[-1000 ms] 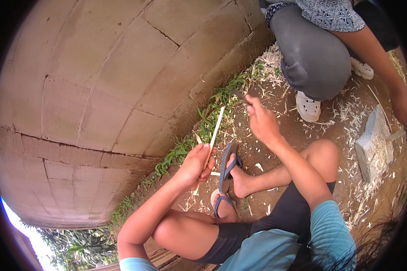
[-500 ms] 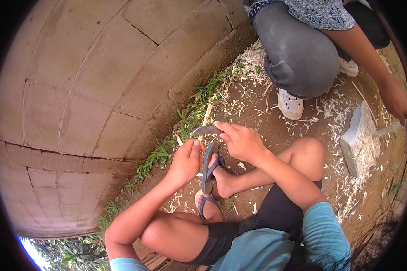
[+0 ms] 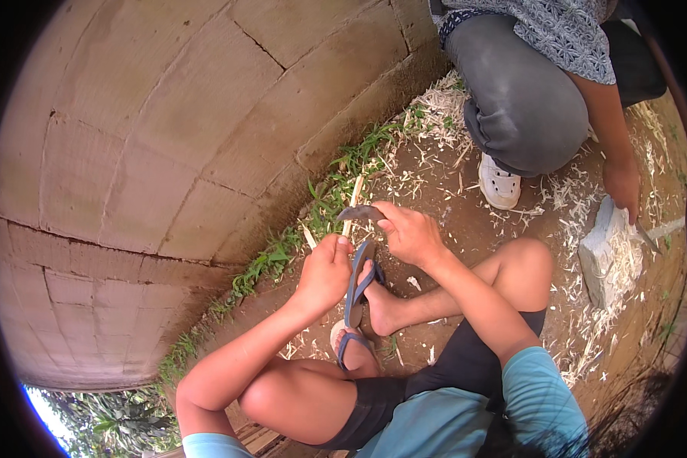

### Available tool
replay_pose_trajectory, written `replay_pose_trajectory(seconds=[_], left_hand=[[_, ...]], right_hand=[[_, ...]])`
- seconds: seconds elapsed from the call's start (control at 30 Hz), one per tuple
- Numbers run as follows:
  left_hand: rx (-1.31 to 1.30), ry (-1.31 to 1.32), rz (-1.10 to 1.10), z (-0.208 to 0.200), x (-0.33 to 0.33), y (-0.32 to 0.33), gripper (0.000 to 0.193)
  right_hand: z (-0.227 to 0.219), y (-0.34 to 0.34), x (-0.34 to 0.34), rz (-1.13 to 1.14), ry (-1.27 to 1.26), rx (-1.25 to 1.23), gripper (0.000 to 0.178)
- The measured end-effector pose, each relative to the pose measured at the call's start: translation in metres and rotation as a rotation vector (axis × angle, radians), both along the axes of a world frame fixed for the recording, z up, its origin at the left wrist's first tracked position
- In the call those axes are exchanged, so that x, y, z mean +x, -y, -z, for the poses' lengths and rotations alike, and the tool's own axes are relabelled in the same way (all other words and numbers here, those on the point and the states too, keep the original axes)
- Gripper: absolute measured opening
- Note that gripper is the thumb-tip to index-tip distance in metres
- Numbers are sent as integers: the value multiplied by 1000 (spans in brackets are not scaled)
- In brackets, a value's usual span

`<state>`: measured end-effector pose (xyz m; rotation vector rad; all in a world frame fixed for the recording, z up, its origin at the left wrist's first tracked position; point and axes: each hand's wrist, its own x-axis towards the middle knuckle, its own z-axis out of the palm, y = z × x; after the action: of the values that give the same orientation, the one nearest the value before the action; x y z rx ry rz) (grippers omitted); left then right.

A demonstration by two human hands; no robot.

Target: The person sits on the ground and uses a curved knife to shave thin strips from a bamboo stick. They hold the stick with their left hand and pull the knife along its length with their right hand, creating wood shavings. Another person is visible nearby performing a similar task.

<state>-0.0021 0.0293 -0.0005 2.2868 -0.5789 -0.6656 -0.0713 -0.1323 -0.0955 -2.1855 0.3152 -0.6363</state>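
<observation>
My left hand [image 3: 324, 273] is closed, thumb on top, around the lower end of a pale wooden strip [image 3: 356, 195] that points away from me. What lies inside the fist is hidden. Fingers of my right hand [image 3: 414, 238] wrap the handle of a small knife [image 3: 362, 213] with a dark, curved blade. The blade lies across the strip, just beyond my left thumb; whether it touches the wood I cannot tell. Beneath my hands are my feet in blue flip-flops [image 3: 356, 294].
A block wall [image 3: 206, 137] rises on the left, edged with grass [image 3: 282, 243]. Opposite me a person in grey trousers [image 3: 515, 99] crouches, a blade [image 3: 649, 240] in one hand [image 3: 624, 183], beside a rough concrete block [image 3: 604, 252]. Wood shavings [image 3: 443, 114] litter the dirt.
The view has shifted slightly. My right hand and knife stay over the strip, a little to the right in the picture. The other person's hand has come in toward the block.
</observation>
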Motion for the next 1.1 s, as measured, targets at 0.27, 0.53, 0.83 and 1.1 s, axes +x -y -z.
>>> replay_pose_trajectory(seconds=[0.27,0.53,0.83,1.1], left_hand=[[33,-245,-89,-1,9,-10,31],[112,-199,-9,17,9,4,33],[143,-108,108,20,2,14,40],[-153,-217,192,30,15,21,32]], right_hand=[[-11,-19,-11,-126,-239,71,23],[-12,-32,-16,-172,-203,71,22],[-19,-25,-20,-158,-384,7,28],[-30,9,-17,-66,-182,-74,28]])
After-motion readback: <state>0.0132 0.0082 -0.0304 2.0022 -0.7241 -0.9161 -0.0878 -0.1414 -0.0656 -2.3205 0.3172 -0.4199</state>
